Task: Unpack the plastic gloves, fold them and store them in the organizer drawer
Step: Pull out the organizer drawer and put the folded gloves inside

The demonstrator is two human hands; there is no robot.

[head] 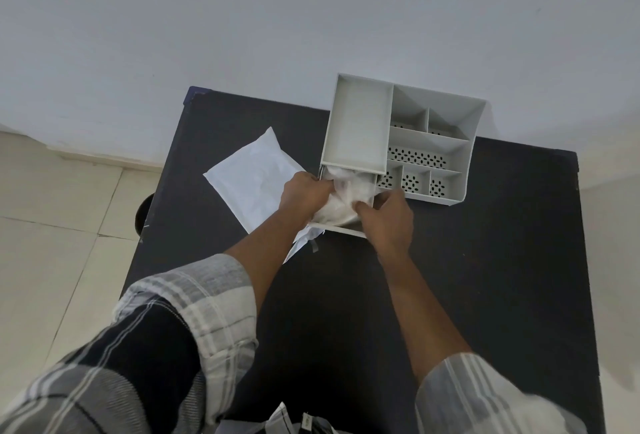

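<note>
A white desk organizer [457, 129] stands at the far right of a black table [502, 260]. Its drawer [346, 228] is pulled out toward me. A bundle of clear plastic gloves [341, 191] lies crumpled in the drawer. My left hand [303, 191] presses on the bundle from the left with its fingers closed on the plastic. My right hand [388, 215] pushes on it from the right, thumb on the plastic and fingers by the drawer's right wall. A white packaging bag [252, 174] lies flat to the left of the drawer, partly under my left forearm.
The organizer's top has one large tray and several small perforated compartments [415, 156]. A white wall rises behind the table. Tiled floor [52, 226] lies to the left, where a dark round object [143, 215] shows by the table edge. Some papers [304, 423] sit at the near edge.
</note>
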